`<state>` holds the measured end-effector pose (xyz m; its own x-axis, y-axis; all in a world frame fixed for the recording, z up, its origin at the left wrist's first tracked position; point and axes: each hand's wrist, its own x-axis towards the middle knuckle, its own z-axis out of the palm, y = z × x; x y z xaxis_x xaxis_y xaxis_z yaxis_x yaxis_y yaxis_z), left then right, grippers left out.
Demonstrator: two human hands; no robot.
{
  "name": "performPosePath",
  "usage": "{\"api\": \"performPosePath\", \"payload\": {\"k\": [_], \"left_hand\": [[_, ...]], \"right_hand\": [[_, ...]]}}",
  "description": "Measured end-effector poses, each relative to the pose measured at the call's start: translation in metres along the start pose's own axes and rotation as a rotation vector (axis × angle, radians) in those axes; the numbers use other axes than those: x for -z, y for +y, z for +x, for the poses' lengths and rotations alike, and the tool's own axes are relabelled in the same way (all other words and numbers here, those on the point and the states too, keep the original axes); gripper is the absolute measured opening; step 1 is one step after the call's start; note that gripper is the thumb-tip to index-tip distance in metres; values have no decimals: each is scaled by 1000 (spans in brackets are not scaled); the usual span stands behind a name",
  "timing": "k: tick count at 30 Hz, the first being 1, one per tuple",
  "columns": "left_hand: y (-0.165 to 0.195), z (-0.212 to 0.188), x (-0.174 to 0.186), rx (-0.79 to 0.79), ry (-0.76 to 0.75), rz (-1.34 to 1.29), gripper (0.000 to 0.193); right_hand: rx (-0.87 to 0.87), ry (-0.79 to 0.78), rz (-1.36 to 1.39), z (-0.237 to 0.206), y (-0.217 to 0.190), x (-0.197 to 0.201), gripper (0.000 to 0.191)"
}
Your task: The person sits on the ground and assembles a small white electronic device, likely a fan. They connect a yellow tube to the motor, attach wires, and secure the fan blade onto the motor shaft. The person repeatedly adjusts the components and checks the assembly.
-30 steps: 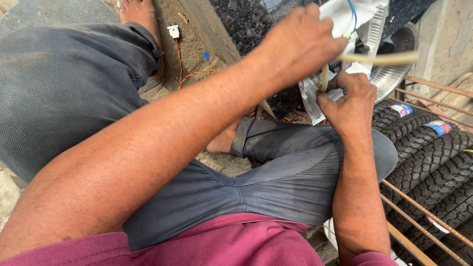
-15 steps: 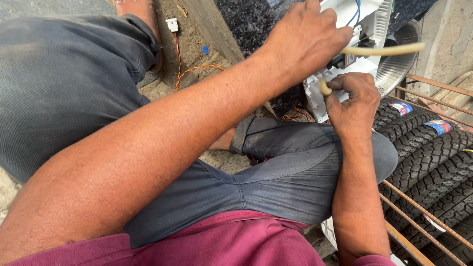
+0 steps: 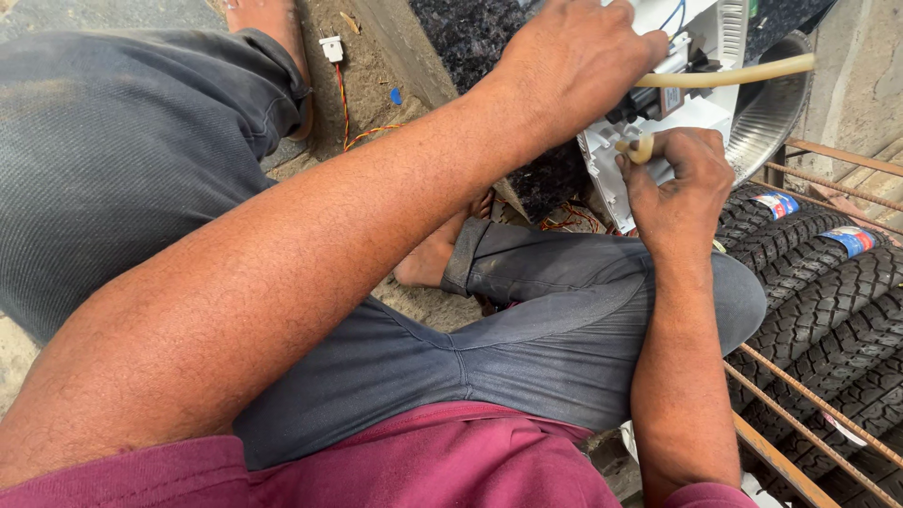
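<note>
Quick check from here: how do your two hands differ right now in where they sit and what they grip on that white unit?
The left hand lies higher, knuckles up, spread over the top of the white unit; the right hand sits lower at its near edge, curled into a fist. The left covers one end of the tan tube, which runs off to the right; the right pinches a short tan tube end. Both touch the unit.

Taking the plastic housing (image 3: 658, 141) as the anchor: it sits just past my bent knee (image 3: 724, 292). My left hand (image 3: 574, 56) is on its top left, my right hand (image 3: 677, 183) against its near edge, pinching the end of the tube (image 3: 724, 75) that runs off to the right across it. Stacked tyres (image 3: 828, 282) lie right of it, a metal bowl (image 3: 776, 113) behind it, loose wires (image 3: 348, 103) well to its left.
</note>
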<state>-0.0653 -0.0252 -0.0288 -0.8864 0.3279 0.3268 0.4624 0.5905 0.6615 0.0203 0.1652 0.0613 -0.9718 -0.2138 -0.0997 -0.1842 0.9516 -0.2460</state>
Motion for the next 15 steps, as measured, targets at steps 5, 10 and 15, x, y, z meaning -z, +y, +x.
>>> {"api": "performPosePath", "payload": {"k": [5, 10, 15], "left_hand": [[-9, 3, 6, -25, 0, -41, 15], [-22, 16, 16, -108, -53, -80, 16], [-27, 23, 22, -126, 0, -50, 10]], "right_hand": [[32, -12, -88, 10, -8, 6, 22], [20, -75, 71, 18, -28, 9, 20], [-161, -122, 257, 22, -35, 16, 18]]}}
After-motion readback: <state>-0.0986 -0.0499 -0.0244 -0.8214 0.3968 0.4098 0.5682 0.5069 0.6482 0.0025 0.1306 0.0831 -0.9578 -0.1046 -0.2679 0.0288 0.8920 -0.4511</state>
